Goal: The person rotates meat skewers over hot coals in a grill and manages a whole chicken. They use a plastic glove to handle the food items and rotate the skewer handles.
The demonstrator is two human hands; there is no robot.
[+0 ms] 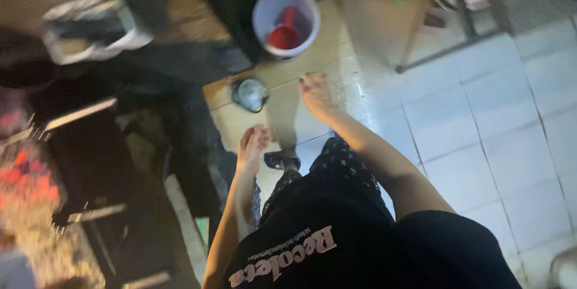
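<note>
Right hand [317,98] — open, fingers spread, holding nothing, stretched out over the tiled floor [481,115] just right of a small metal cup [250,94]. Left hand [252,143] — loosely curled, empty (blurred), below that cup. White bucket [286,20] with a red scoop [285,32] stands beyond.

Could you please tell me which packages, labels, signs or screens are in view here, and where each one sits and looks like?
Printed lettering on the black shirt: bottom centre, on the person's chest, pale pinkish-white letters on black cloth.
Crumpled white and dark wrapper-like bundle: upper left, on the dark surface, too blurred to tell what it is.
No signs or screens show.
</note>
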